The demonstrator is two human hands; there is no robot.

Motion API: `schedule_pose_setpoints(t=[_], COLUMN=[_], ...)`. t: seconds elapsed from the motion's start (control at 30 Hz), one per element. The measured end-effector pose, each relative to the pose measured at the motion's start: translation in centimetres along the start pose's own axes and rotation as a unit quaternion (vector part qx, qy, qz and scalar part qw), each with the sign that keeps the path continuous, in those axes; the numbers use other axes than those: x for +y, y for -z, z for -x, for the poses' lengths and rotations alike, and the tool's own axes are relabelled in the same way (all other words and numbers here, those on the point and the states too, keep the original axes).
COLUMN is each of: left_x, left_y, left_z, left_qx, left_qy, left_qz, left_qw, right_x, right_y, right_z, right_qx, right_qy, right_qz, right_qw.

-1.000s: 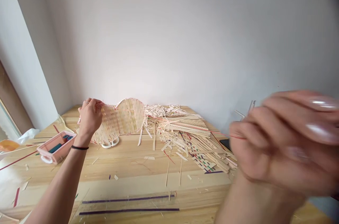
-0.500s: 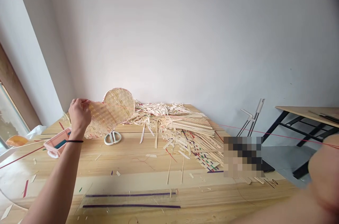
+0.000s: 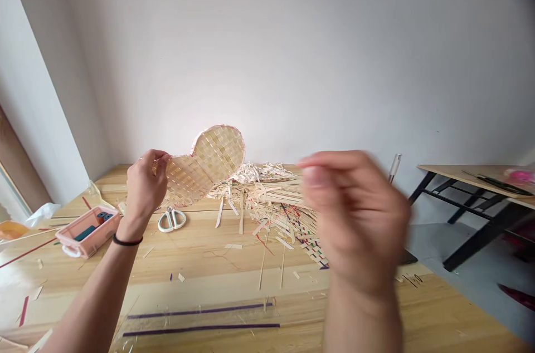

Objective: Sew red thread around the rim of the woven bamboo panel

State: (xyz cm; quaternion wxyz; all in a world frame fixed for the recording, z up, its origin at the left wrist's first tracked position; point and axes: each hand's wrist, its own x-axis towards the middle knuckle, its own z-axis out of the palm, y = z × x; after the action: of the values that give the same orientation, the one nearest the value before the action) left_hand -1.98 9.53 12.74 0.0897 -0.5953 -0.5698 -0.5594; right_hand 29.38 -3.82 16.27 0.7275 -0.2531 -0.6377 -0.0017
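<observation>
My left hand (image 3: 148,183) grips a heart-shaped woven bamboo piece (image 3: 219,152) by its left lobe, thumb and fingers closed on the edge. Pinkish-red stitching runs along the rim, and the piece is raised above the table. To the right, close to the camera, my right hand (image 3: 355,219) is in a pinch, blurred by motion; whatever is between its fingertips is too small or blurred to make out. White-handled scissors (image 3: 171,220) lie on the table below the woven piece.
A pink plastic basket (image 3: 90,230) holding thread spools stands at the left. Bamboo strips (image 3: 267,194) are heaped at the back, beside a colourful woven strip piece (image 3: 311,247). Two purple strips (image 3: 200,330) lie in front. Another table (image 3: 472,175) stands at the right.
My right hand has come in from the far right edge towards the middle. My left hand and the woven piece have shifted right. The red thread stretched to the right no longer shows.
</observation>
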Motion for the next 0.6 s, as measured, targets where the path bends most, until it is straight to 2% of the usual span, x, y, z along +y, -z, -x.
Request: schedule_pose_setpoints(t=[0.1, 0.17, 0.27, 0.37, 0.43, 0.47, 0.53, 0.6], left_x=[1.7, 2.3, 2.6, 2.7, 2.7, 2.6, 2.4, 2.0], left_y=[0.2, 0.2, -0.3, -1.2, -1.7, -1.9, -2.1, -2.2], left_z=[0.8, 1.2, 1.8, 2.3, 2.4, 2.5, 2.4, 2.2], left_qx=[-0.073, -0.146, -0.248, -0.322, -0.356, -0.368, -0.383, -0.391], left_qy=[-0.055, -0.100, -0.175, -0.248, -0.272, -0.275, -0.274, -0.268], left_qz=[-0.008, -0.013, 0.003, 0.049, 0.073, 0.078, 0.083, 0.085], left_qw=[0.996, 0.984, 0.953, 0.912, 0.891, 0.885, 0.878, 0.876], right_x=[0.2, 0.8, 1.8, 2.1, 2.0, 2.1, 2.4, 3.2], right_y=[-4.3, -5.9, -6.4, -6.0, -5.5, -5.1, -3.7, -0.9], right_z=[0.5, 0.7, 0.8, 0.6, 0.2, -0.1, -0.8, -1.6], right_qx=[-0.109, -0.171, -0.214, -0.228, -0.204, -0.172, -0.051, 0.108], right_qy=[-0.023, -0.021, -0.014, -0.032, -0.048, -0.050, -0.025, 0.029], right_qz=[0.006, 0.033, 0.073, 0.072, 0.057, 0.056, 0.067, 0.079], right_qw=[0.994, 0.985, 0.974, 0.971, 0.976, 0.982, 0.996, 0.991])
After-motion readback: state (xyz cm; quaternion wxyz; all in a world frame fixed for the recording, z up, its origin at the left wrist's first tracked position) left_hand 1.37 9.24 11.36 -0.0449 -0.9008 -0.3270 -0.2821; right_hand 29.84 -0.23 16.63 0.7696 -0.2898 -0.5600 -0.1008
